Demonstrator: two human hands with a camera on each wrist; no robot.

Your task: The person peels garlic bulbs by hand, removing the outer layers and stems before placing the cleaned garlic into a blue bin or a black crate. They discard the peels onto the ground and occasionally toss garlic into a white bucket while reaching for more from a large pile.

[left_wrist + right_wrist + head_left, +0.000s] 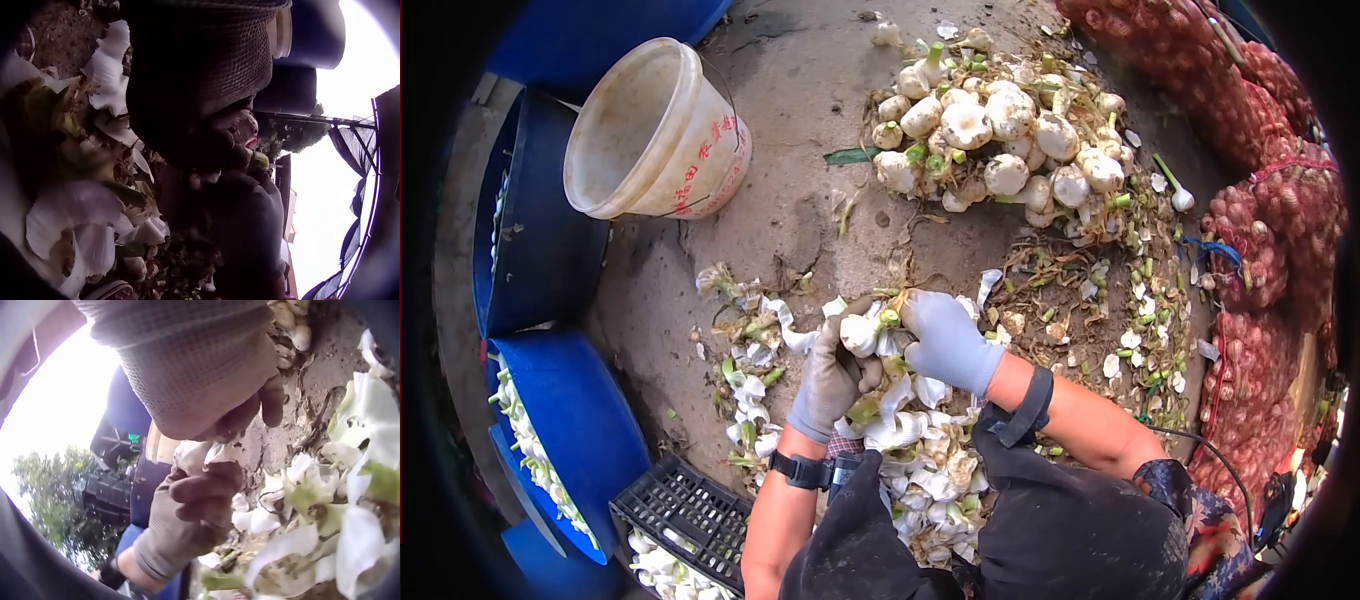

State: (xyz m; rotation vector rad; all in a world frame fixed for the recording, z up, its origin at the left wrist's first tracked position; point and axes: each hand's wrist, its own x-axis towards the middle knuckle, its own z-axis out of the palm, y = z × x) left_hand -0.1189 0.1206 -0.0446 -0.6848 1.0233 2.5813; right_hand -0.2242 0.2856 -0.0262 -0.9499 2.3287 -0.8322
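In the head view a white garlic bulb with a cut green stem sits between two gloved hands. My left hand grips it from the left, its fingers curled around the bulb. My right hand is close against the bulb's right side, fingers bent, pinching its papery skin. In the right wrist view the bulb shows between the hands, a loose white flap of skin standing off it by the right fingertips. The left wrist view is dark, and the glove hides most of the bulb.
Peeled garlic skins heap below the hands. Beyond lies a pile of garlic bulbs. A white bucket stands at upper left, near blue tubs and a black crate. Red mesh sacks line the right.
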